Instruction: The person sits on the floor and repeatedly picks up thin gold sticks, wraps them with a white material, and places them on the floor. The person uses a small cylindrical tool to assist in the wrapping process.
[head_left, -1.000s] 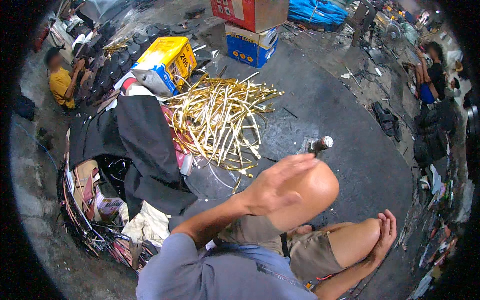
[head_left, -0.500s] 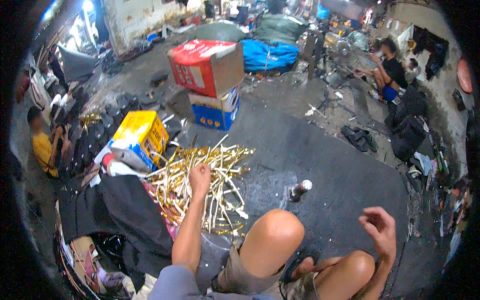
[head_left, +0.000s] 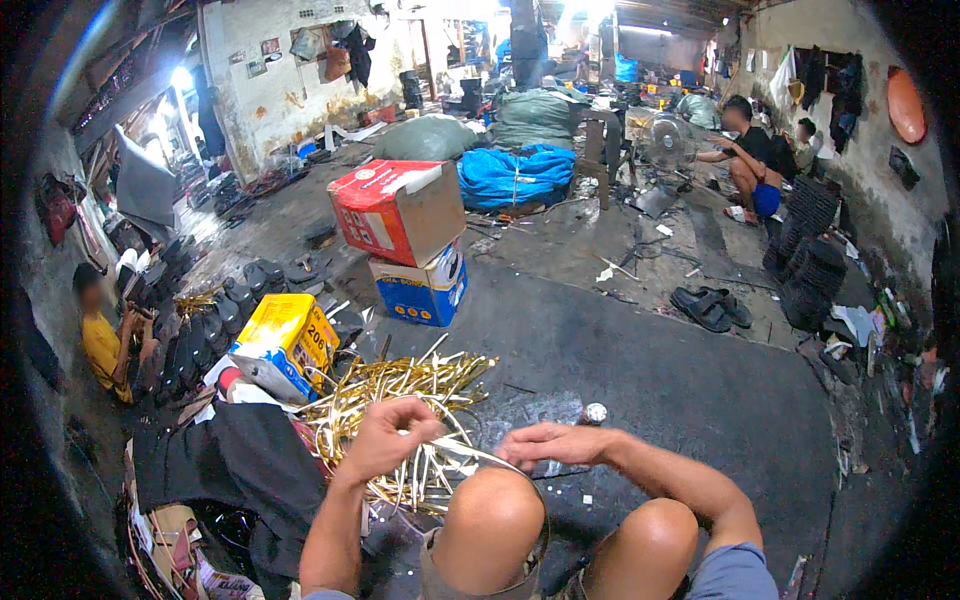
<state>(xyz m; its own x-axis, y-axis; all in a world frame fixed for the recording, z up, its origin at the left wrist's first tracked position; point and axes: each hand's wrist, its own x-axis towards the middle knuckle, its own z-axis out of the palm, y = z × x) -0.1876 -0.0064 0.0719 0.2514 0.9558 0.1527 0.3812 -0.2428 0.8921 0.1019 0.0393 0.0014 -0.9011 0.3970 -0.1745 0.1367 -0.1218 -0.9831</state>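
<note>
Above my knees, my left hand (head_left: 392, 437) is closed with thumb and fingers pinched on a thin white-and-gold strip (head_left: 468, 452). The strip runs slantwise down to the right, to the fingertips of my right hand (head_left: 548, 445), which close on it. Its far end seems to hang beside my knee. Behind and below my left hand spreads a tangled pile of similar gold and white strips (head_left: 400, 385). A short metal-topped cylinder (head_left: 595, 413) stands on the floor just beyond my right wrist.
Left of the pile lies a yellow-and-blue carton (head_left: 285, 340), beside black cloth (head_left: 245, 455). Farther off, a red box (head_left: 395, 210) sits on a blue-and-white box (head_left: 425, 285). Black sandals (head_left: 710, 308) lie at right. Other people sit at far left and far right.
My left hand has come up from the pile with a strip. My right hand has swung inward from the right to meet it. The view has tilted upward.
</note>
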